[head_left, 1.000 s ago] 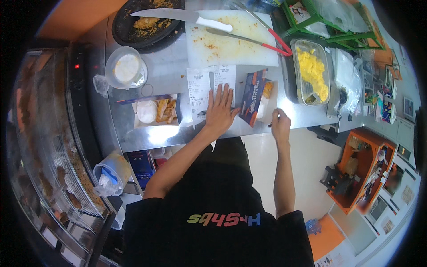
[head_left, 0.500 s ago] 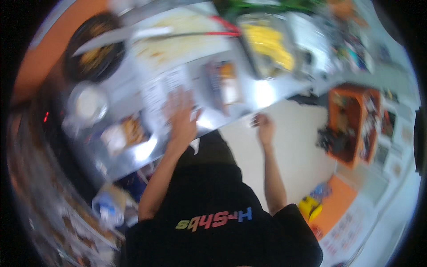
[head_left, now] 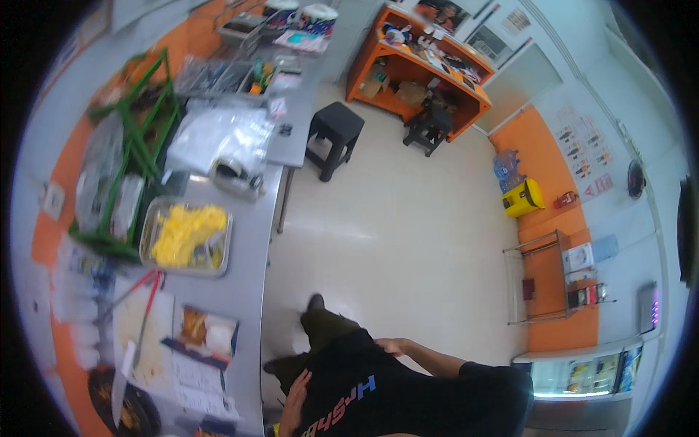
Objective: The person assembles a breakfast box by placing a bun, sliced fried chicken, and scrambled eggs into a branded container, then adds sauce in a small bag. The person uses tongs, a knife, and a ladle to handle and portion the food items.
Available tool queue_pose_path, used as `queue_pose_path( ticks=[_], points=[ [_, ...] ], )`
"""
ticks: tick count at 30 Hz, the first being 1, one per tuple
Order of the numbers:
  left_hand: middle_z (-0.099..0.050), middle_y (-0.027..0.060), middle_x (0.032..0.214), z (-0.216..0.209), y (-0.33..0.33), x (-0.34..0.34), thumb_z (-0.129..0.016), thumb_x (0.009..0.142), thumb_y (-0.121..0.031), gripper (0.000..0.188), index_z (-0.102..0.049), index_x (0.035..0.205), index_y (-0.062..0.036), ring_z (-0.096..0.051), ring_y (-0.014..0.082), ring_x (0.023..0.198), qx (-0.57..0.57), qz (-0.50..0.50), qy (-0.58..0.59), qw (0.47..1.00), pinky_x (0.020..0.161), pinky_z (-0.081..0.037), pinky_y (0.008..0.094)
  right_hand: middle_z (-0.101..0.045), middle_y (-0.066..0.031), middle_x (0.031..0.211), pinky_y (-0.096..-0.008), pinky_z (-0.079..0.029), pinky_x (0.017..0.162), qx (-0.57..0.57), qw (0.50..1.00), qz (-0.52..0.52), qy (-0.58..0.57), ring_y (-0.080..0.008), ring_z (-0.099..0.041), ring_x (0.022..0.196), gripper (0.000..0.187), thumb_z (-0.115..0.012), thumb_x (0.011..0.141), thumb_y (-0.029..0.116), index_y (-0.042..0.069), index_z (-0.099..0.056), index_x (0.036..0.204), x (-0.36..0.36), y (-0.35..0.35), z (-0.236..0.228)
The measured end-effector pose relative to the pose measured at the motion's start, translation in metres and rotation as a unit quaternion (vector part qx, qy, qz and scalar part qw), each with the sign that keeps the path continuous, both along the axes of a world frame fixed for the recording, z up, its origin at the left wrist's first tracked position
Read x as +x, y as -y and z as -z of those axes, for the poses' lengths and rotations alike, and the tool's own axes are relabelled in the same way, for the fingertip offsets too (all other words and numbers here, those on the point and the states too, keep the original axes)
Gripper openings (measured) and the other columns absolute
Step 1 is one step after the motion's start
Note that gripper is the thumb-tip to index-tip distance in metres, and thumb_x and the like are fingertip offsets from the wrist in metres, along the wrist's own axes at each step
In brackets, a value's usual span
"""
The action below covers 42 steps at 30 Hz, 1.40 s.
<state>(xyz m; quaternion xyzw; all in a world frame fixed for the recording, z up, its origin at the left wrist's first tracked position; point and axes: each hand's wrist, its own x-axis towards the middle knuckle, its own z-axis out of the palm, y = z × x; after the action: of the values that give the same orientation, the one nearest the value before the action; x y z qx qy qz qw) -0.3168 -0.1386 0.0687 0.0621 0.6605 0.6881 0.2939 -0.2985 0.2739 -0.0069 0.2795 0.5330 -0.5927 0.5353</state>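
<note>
My left hand [head_left: 295,395] lies against the side of my black shirt, fingers stretched out, holding nothing I can see. At my waist, my right hand [head_left: 391,346] touches the shirt, its fingertips mostly hidden. On the steel table [head_left: 251,291] left of me, an open food box [head_left: 216,336] holds white rice and browned food. Written papers [head_left: 196,375] lie beside it. A white cutting board [head_left: 162,320] bears red-handled tongs [head_left: 151,306]. The knife [head_left: 119,393] reaches over a black pan [head_left: 145,415] with food. Farther along sits a metal tray [head_left: 228,251] of yellow scrambled egg.
A green rack [head_left: 135,131], clear plastic bags [head_left: 218,135] and a tape dispenser [head_left: 237,178] occupy the table farther off. Black stools [head_left: 336,127] stand on the pale floor [head_left: 408,211]. An orange shelf unit [head_left: 408,73] is at the back, a lit display fridge [head_left: 575,375] at right.
The view has swung right, toward the room. My left hand has left the papers on the table and is at my shirt. My right hand has come in to my waist.
</note>
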Motion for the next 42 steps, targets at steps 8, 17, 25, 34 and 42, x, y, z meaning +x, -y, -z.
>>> queue_pose_path(
  ticks=[8, 17, 25, 34, 42],
  points=[
    [-0.058, 0.0181, 0.144, 0.084, -0.155, -0.196, -0.056, 0.104, -0.033, 0.046, -0.06, 0.14, -0.0043, -0.049, 0.0311, 0.137, -0.098, 0.048, 0.074, 0.991, 0.116, -0.036, 0.0416, -0.074, -0.0137, 0.111, -0.0419, -0.059, 0.08, 0.115, 0.933, -0.335, -0.07, -0.0235, -0.07, 0.098, 0.034, -0.062, 0.086, 0.02, 0.0, -0.073, 0.111, -0.15, -0.178, 0.033],
    [-0.06, 0.02, 0.141, 0.186, -0.292, -0.393, -0.059, 0.102, -0.034, 0.051, -0.057, 0.143, -0.0041, -0.053, 0.0326, 0.134, -0.213, -0.036, 0.18, 0.96, 0.113, -0.04, 0.0428, -0.075, -0.0127, 0.096, -0.0343, -0.058, 0.065, 0.084, 0.926, -0.125, -0.347, -0.0201, -0.071, 0.072, 0.035, -0.069, 0.085, 0.002, -0.001, -0.065, 0.119, -0.462, -0.291, -0.031],
    [-0.061, 0.0218, 0.139, 0.287, -0.43, -0.565, -0.063, 0.1, -0.035, 0.056, -0.053, 0.146, -0.0039, -0.056, 0.034, 0.131, -0.306, -0.008, 0.245, 0.92, 0.11, -0.043, 0.044, -0.074, -0.0125, 0.084, -0.0319, -0.053, 0.055, 0.243, 0.797, -0.043, -0.551, -0.0162, -0.07, 0.068, 0.036, -0.077, 0.092, 0.028, 0.002, -0.07, 0.116, -0.713, -0.5, -0.015],
    [-0.064, 0.0163, 0.135, 0.107, -0.677, -0.952, -0.062, 0.103, -0.031, 0.058, -0.046, 0.152, -0.0063, -0.061, 0.0259, 0.124, -0.081, -0.121, 0.084, 0.986, 0.105, -0.047, 0.0426, -0.075, -0.015, 0.091, -0.0353, -0.058, 0.06, 0.28, 0.941, -0.023, -0.189, -0.0214, -0.071, 0.073, 0.065, -0.077, 0.091, 0.038, 0.003, -0.054, 0.141, -0.908, -0.775, -0.013],
    [-0.065, 0.0218, 0.132, 0.136, -0.81, -1.11, -0.067, 0.099, -0.023, 0.059, -0.047, 0.149, 0.0008, -0.062, 0.0273, 0.123, -0.398, -0.14, -0.049, 0.905, 0.105, -0.047, 0.0384, -0.067, -0.0131, 0.084, -0.0357, -0.052, 0.058, 0.354, 0.789, -0.007, -0.503, -0.0204, -0.066, 0.067, 0.077, -0.071, 0.096, 0.038, 0.0, -0.033, 0.151, -1.405, -1.01, -0.027]
  ],
)
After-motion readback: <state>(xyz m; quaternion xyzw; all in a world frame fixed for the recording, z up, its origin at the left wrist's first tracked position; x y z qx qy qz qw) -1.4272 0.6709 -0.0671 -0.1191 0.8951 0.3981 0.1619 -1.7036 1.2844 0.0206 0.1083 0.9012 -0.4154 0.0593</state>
